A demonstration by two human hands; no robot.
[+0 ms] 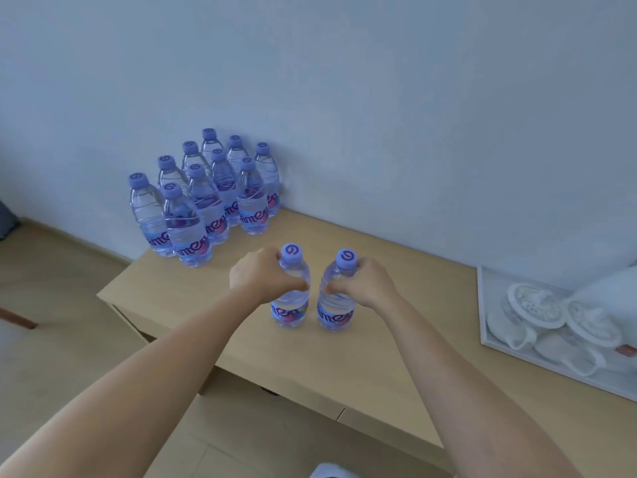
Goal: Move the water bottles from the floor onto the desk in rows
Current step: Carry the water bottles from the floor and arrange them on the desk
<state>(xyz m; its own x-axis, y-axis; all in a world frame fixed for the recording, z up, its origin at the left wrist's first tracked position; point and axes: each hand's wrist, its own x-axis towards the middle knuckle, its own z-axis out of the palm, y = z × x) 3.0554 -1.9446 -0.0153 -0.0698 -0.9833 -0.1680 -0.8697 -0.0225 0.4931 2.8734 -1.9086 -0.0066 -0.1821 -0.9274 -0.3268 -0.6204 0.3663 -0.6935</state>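
Observation:
Two clear water bottles with purple caps stand upright side by side on the light wooden desk point(379, 367). My left hand point(263, 276) grips the left bottle point(292, 307) around its shoulder. My right hand point(365, 282) grips the right bottle point(336, 313) just below its cap. Several more bottles of the same kind point(206, 198) stand in rows at the desk's far left corner, against the wall.
A white tray point(489, 339) with white cups and lids sits at the desk's right side. The desk's left edge drops to the floor point(51, 305). The pale wall point(379, 132) runs directly behind the desk.

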